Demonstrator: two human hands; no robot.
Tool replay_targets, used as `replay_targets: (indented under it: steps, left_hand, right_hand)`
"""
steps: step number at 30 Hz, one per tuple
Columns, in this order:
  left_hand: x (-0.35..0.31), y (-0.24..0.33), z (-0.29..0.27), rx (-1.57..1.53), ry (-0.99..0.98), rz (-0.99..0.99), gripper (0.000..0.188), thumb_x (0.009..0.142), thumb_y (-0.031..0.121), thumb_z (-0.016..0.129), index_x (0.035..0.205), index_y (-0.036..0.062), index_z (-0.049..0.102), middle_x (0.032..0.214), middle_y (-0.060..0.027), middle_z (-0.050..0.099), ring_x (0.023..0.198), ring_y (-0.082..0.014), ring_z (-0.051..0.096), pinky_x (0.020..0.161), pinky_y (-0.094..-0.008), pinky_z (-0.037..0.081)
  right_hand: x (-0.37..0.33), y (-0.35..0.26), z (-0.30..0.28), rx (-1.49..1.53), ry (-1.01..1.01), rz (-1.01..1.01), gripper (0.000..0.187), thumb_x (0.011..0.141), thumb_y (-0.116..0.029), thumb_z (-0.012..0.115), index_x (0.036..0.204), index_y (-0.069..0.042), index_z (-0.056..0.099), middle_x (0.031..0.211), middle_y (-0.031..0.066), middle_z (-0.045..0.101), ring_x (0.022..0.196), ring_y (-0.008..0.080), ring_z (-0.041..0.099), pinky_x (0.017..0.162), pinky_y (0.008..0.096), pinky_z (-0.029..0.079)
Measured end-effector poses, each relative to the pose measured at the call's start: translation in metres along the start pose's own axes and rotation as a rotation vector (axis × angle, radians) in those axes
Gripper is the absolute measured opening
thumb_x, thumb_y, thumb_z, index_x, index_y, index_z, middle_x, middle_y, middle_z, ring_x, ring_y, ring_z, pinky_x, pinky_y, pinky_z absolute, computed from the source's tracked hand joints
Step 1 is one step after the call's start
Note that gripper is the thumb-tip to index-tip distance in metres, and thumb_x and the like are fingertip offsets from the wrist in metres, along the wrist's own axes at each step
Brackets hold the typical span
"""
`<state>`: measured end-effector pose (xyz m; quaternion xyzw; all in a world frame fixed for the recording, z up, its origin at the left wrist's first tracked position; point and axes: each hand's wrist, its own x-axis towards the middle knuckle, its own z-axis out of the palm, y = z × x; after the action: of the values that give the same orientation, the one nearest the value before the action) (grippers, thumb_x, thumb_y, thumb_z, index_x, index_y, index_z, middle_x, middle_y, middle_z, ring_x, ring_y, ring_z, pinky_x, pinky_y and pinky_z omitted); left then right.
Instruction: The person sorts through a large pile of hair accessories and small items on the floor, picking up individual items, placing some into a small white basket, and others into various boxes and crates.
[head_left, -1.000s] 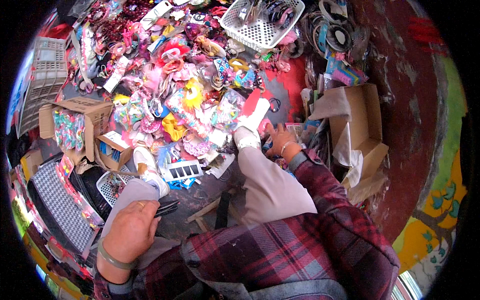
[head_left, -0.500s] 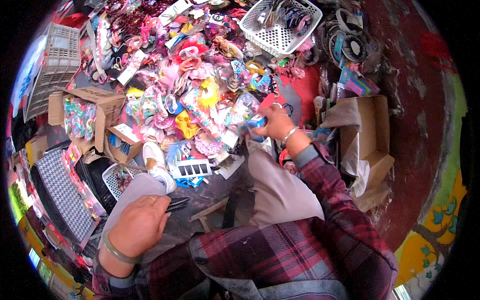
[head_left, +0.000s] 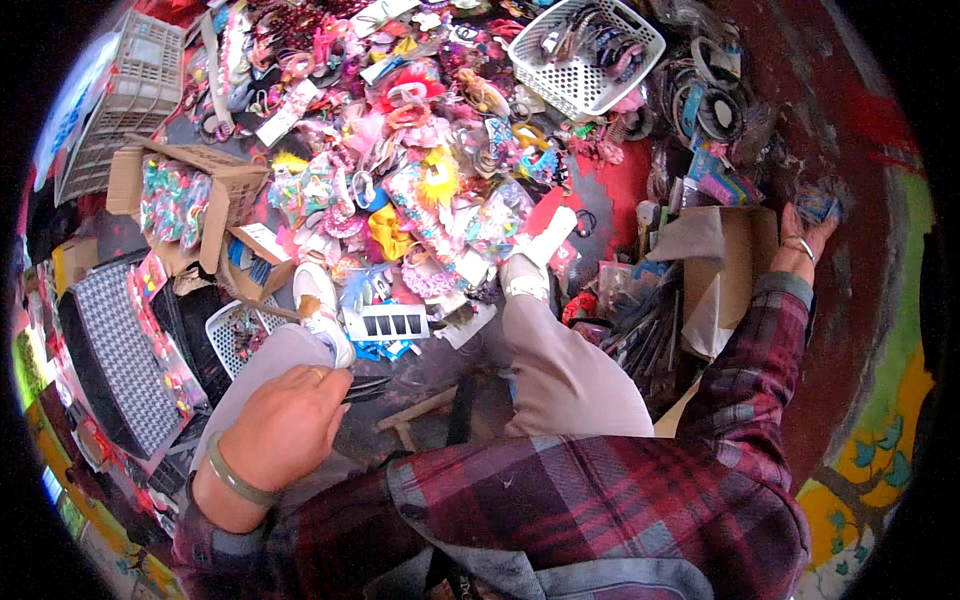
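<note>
My left hand rests over my left knee with its fingers curled. Some thin black strips stick out from beside its fingertips; their kind does not show. Stretched out to the far right, my right hand holds a small clear packet with bluish contents, blurred, over the dark red floor. Beside that wrist stands an opened cardboard box with torn flaps. Ahead of my feet lies a heap of hair accessories, among them a yellow bow and a pink scrunchie.
A white basket of hair bands stands at the far side. On the left are a grey crate, a cardboard box of colourful packets and a small white basket. Thin dark packets lie beside my right leg.
My right hand has swung from the heap's near edge out to the far right, past the cardboard box, with the packet. The left hand has shifted slightly up. The whole view has turned slightly.
</note>
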<state>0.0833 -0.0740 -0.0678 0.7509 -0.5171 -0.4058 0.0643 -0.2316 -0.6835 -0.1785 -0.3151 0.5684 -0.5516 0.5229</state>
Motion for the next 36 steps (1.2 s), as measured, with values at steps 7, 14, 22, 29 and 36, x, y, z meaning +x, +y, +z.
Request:
replay_targets:
  steps: [7, 14, 22, 29, 36]
  left_hand:
    - [0.006, 0.0, 0.003, 0.016, -0.019, -0.021, 0.015, 0.077, 0.01, 0.058, 0.086, 0.002, 0.049, 0.08, -0.0157, 0.056, 0.081, -0.032, 0.055, 0.071, -0.0405, 0.044]
    - [0.007, -0.003, 0.006, 0.012, -0.019, -0.02, 0.018, 0.076, 0.01, 0.059, 0.089, 0.001, 0.051, 0.08, -0.0161, 0.056, 0.081, -0.0322, 0.056, 0.071, -0.0406, 0.045]
    - [0.005, -0.002, 0.002, -0.001, -0.1, -0.07, 0.029, 0.075, 0.011, 0.061, 0.101, 0.0006, 0.052, 0.091, -0.0181, 0.059, 0.089, -0.0346, 0.057, 0.079, -0.0417, 0.045]
    - [0.008, 0.0, 0.0, -0.001, -0.122, -0.085, 0.03, 0.075, 0.01, 0.061, 0.102, 0.0, 0.053, 0.095, -0.0184, 0.06, 0.092, -0.0343, 0.057, 0.081, -0.0411, 0.045]
    - [0.009, 0.001, 0.002, -0.021, -0.109, -0.087, 0.03, 0.074, 0.009, 0.062, 0.102, 0.0004, 0.054, 0.094, -0.0177, 0.06, 0.091, -0.0338, 0.057, 0.081, -0.0403, 0.045]
  right_hand:
    - [-0.137, 0.175, 0.046, -0.517, -0.959, 0.133, 0.032, 0.08, -0.015, 0.06, 0.108, -0.001, 0.059, 0.103, 0.0104, 0.062, 0.094, 0.0217, 0.059, 0.085, 0.0326, 0.046]
    - [-0.285, 0.256, 0.075, -1.399, -1.753, -1.051, 0.055, 0.07, -0.005, 0.06, 0.123, -0.016, 0.051, 0.127, 0.0114, 0.048, 0.12, 0.0305, 0.043, 0.098, 0.0446, 0.035]
    - [-0.265, 0.248, 0.078, -1.702, -1.778, -0.976, 0.036, 0.064, -0.021, 0.065, 0.099, -0.015, 0.06, 0.103, 0.0066, 0.056, 0.107, 0.0243, 0.048, 0.091, 0.0415, 0.034]
    - [-0.184, 0.25, 0.044, -1.288, -1.32, -0.273, 0.053, 0.066, -0.031, 0.071, 0.108, -0.002, 0.057, 0.094, 0.0122, 0.064, 0.082, 0.0259, 0.062, 0.074, 0.034, 0.049]
    - [-0.155, 0.239, 0.036, -0.445, -0.779, 0.502, 0.035, 0.076, -0.027, 0.064, 0.103, -0.005, 0.059, 0.093, 0.0058, 0.063, 0.084, 0.019, 0.06, 0.076, 0.0313, 0.046]
